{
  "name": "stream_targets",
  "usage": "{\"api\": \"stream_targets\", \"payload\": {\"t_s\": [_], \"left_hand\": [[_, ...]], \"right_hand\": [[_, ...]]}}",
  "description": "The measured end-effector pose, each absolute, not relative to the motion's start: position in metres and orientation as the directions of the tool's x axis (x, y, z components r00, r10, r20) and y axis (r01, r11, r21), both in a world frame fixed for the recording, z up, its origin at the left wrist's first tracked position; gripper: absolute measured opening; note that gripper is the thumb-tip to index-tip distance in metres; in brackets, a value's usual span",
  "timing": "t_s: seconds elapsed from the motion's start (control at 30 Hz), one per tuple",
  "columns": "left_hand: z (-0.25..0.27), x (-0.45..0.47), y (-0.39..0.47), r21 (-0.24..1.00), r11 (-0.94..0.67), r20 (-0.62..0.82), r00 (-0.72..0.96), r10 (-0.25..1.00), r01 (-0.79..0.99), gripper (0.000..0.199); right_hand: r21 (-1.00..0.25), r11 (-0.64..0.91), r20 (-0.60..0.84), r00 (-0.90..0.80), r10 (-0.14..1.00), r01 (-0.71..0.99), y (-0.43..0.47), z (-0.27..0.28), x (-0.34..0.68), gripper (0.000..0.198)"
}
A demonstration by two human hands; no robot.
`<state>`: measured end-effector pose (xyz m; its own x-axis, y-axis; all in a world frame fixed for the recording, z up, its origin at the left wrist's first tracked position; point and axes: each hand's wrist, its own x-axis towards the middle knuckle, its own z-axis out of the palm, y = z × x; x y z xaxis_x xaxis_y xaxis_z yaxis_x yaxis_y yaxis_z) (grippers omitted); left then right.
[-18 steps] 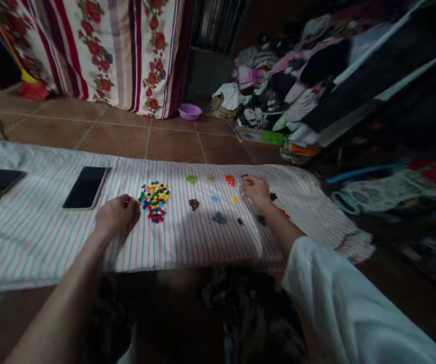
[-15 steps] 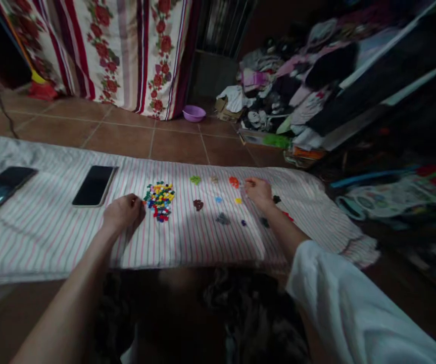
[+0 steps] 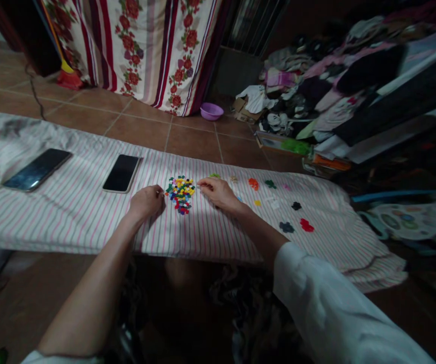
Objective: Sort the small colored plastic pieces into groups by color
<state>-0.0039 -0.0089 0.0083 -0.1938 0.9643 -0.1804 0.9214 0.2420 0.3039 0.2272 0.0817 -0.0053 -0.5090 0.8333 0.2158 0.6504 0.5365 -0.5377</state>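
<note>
A mixed pile of small coloured pieces (image 3: 180, 192) lies on a striped cloth (image 3: 210, 237). My left hand (image 3: 147, 202) rests at the pile's left edge, fingers curled into a pinch; whatever they hold is too small to make out. Just right of the pile is my right hand (image 3: 218, 193), thumb and fingertips together, possibly on a tiny piece. Farther right lie single-colour clusters: orange (image 3: 253, 183), dark green (image 3: 270, 184), yellow (image 3: 257, 202), white (image 3: 274, 203), black (image 3: 296, 206), dark grey (image 3: 286, 227) and red (image 3: 306, 225). Light green pieces (image 3: 214, 175) are partly behind my right hand.
Two phones, one at the far left (image 3: 38, 169) and one nearer (image 3: 121, 173), lie on the cloth. Beyond it are a tiled floor, a purple basin (image 3: 211, 111), a floral curtain (image 3: 149, 50) and a red broom (image 3: 69, 78). Clothes (image 3: 316, 86) are heaped at the back right.
My right hand has moved left from beside the orange cluster to the mixed pile's right side. My left hand stays at the pile's left edge. The view has shifted.
</note>
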Motion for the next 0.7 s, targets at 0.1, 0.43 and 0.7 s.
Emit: {"api": "stream_targets", "payload": {"t_s": [0.1,0.43,0.7], "left_hand": [[0.008,-0.004,-0.008,0.307,0.234,-0.18,-0.186,0.966,0.922,0.04],[0.009,-0.003,-0.005,0.314,0.222,-0.183,-0.171,0.968,0.923,0.04],[0.009,-0.009,-0.011,0.322,0.181,-0.184,-0.126,0.975,0.929,0.044]], "right_hand": [[-0.493,0.594,0.174,-0.596,0.783,0.636,0.08,-0.008,0.202,0.022],[-0.32,0.624,0.06,-0.642,0.765,0.713,0.077,-0.022,0.173,0.024],[-0.546,0.54,0.242,-0.497,0.833,0.64,0.067,-0.022,0.179,0.016]]}}
